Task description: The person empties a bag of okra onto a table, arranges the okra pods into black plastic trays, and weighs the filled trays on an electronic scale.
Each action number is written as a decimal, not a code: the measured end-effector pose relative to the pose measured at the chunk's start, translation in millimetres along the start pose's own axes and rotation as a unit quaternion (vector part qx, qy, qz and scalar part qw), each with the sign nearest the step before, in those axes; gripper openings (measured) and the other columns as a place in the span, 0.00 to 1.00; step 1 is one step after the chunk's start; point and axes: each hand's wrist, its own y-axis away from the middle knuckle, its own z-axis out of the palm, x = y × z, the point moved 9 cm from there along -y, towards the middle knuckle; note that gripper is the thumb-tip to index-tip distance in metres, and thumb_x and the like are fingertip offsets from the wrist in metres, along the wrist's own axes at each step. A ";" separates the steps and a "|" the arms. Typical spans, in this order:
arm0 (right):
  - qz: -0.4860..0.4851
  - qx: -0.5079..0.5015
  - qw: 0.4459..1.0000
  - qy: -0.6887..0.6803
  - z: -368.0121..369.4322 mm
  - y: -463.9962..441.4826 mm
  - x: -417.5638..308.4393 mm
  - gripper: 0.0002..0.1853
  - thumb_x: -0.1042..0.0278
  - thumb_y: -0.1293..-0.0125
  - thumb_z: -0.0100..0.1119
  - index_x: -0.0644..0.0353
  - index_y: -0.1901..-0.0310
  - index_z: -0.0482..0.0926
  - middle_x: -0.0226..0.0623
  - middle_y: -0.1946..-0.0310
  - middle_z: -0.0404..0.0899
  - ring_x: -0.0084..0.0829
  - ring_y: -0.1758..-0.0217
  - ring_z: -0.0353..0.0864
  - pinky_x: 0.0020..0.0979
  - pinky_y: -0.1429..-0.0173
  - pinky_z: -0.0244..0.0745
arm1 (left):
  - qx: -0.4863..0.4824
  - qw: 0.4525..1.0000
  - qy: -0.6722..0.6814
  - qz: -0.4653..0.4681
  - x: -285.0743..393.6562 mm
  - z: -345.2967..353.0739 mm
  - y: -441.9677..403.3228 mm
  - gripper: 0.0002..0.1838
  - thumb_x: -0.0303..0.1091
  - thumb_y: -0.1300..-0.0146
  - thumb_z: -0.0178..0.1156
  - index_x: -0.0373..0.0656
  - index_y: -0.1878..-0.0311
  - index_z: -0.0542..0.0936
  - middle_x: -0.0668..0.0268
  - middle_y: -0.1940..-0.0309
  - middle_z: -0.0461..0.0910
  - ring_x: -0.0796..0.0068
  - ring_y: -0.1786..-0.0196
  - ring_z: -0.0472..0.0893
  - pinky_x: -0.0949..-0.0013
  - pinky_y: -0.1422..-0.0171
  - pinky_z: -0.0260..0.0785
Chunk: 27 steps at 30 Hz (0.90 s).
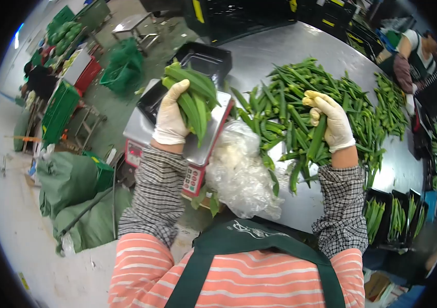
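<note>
A bunch of green okra [196, 102] is gripped in my left hand [171, 117], which wears a white glove. Below it are a black tray [151, 101] and a silver digital scale [209, 138] with red edges. Over the right part of a large okra pile [293, 82], my gloved right hand [335, 123] has its fingers curled around an okra pod [318, 137]. Crumpled clear plastic [239, 172] lies between the scale and the pile, close to my body.
The okra rests on a metal table [251, 54]. Another black tray [203, 59] sits behind the scale. Several okra-filled trays [395, 218] line the right side. A co-worker [413, 56] stands at the far right. Green sacks [67, 179] lie on the floor at left.
</note>
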 end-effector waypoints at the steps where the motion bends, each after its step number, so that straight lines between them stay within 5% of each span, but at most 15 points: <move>1: 0.005 -0.001 1.000 -0.002 3.5 -1.9 2.8 0.18 0.67 0.35 0.55 0.69 0.47 0.72 0.38 0.61 0.79 0.16 0.74 0.71 0.17 0.72 0.69 | 0.042 0.999 0.025 -0.013 13.8 -11.4 9.9 0.17 0.33 0.45 0.63 0.38 0.54 0.75 0.57 0.61 0.79 0.62 0.60 0.81 0.57 0.55 0.77; 4: 0.013 -0.013 1.000 -0.003 17.5 -10.3 13.2 0.18 0.67 0.35 0.56 0.69 0.48 0.72 0.38 0.61 0.79 0.16 0.74 0.71 0.17 0.73 0.69 | 0.127 0.991 -0.014 -0.045 26.6 -81.1 -0.1 0.12 0.31 0.44 0.63 0.40 0.58 0.75 0.59 0.64 0.79 0.62 0.62 0.81 0.59 0.57 0.78; 7: 0.024 -0.025 0.999 0.000 38.7 -18.0 23.8 0.18 0.67 0.36 0.57 0.69 0.48 0.72 0.38 0.62 0.79 0.17 0.74 0.72 0.18 0.72 0.69 | 0.186 0.972 -0.137 -0.039 35.1 -79.4 15.1 0.13 0.36 0.43 0.65 0.45 0.57 0.75 0.63 0.63 0.78 0.64 0.62 0.80 0.62 0.61 0.76; 10: 0.025 -0.039 0.999 0.025 54.8 -19.9 24.3 0.18 0.67 0.36 0.57 0.70 0.48 0.72 0.37 0.62 0.79 0.16 0.74 0.72 0.18 0.72 0.69 | 0.195 0.965 -0.159 -0.068 50.6 -82.0 36.1 0.12 0.37 0.42 0.63 0.47 0.56 0.76 0.65 0.60 0.78 0.67 0.56 0.78 0.67 0.55 0.72; 12: 0.025 -0.040 0.999 0.026 60.2 -23.2 23.1 0.18 0.68 0.35 0.56 0.70 0.47 0.71 0.37 0.62 0.79 0.16 0.74 0.72 0.18 0.72 0.69 | 0.089 0.974 -0.199 -0.053 76.9 -67.2 53.5 0.17 0.40 0.41 0.62 0.45 0.50 0.75 0.64 0.51 0.77 0.72 0.47 0.73 0.69 0.43 0.62; 14: 0.030 -0.037 0.998 0.034 67.6 -30.8 22.6 0.18 0.68 0.35 0.55 0.70 0.47 0.71 0.37 0.62 0.79 0.17 0.74 0.72 0.18 0.72 0.69 | 0.165 0.960 -0.227 0.017 115.2 -73.3 74.7 0.29 0.42 0.41 0.62 0.37 0.41 0.68 0.56 0.39 0.65 0.61 0.34 0.62 0.60 0.31 0.51; 17: 0.013 -0.045 0.997 0.057 91.0 -47.2 21.7 0.18 0.69 0.34 0.53 0.71 0.47 0.71 0.37 0.61 0.78 0.16 0.74 0.70 0.18 0.72 0.68 | 0.210 0.947 -0.218 0.108 162.2 -112.0 89.7 0.25 0.41 0.39 0.60 0.37 0.43 0.70 0.58 0.44 0.69 0.63 0.37 0.66 0.60 0.33 0.55; 21: -0.002 -0.087 0.989 0.118 163.3 -71.3 16.4 0.18 0.69 0.34 0.53 0.71 0.47 0.71 0.38 0.61 0.79 0.15 0.74 0.69 0.16 0.71 0.67 | 0.199 0.958 -0.179 0.101 166.0 -139.6 102.5 0.25 0.41 0.37 0.57 0.36 0.42 0.69 0.56 0.44 0.69 0.64 0.39 0.68 0.62 0.37 0.63; 27: -0.035 -0.147 0.951 0.270 286.4 -114.0 57.7 0.14 0.69 0.40 0.57 0.67 0.55 0.78 0.35 0.67 0.80 0.17 0.74 0.71 0.20 0.70 0.68 | 0.188 0.961 -0.171 0.106 150.2 -158.2 110.9 0.27 0.41 0.37 0.56 0.35 0.40 0.68 0.54 0.42 0.68 0.62 0.39 0.67 0.60 0.35 0.60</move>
